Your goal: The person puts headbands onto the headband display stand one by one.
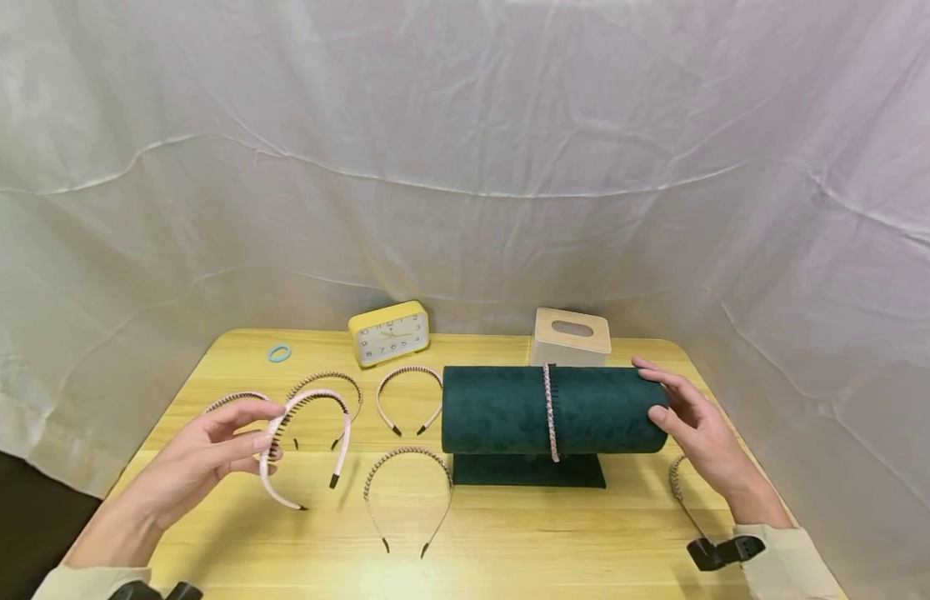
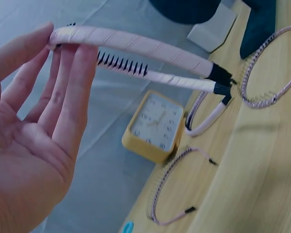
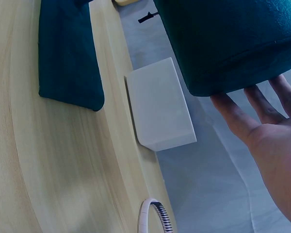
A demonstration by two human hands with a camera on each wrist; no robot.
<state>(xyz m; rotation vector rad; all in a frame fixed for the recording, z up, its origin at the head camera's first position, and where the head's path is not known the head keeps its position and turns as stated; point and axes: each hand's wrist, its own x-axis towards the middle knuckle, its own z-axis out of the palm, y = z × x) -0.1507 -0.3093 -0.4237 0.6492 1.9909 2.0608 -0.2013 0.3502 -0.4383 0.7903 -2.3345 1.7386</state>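
Note:
My left hand point(image 1: 202, 454) pinches a pale pink headband point(image 1: 348, 433) between thumb and fingers, holding it above the table. In the left wrist view the headband point(image 2: 136, 46) shows wrapped ribbon, dark inner teeth and black tips. My right hand point(image 1: 701, 433) touches the right end of a dark green velvet display stand point(image 1: 495, 408), a horizontal roll on a flat base. In the right wrist view, extended fingers point(image 3: 233, 114) rest against the roll's end edge. One braided pinkish headband point(image 1: 551, 412) sits around the middle of the roll.
Several headbands lie on the wooden table point(image 1: 300, 550), including a braided one point(image 1: 408, 452) in front and a pink one point(image 1: 380, 400) behind. A yellow clock point(image 1: 390, 333), blue ring point(image 1: 279, 353) and tissue box point(image 1: 570, 333) stand toward the back, before white cloth point(image 1: 465, 225).

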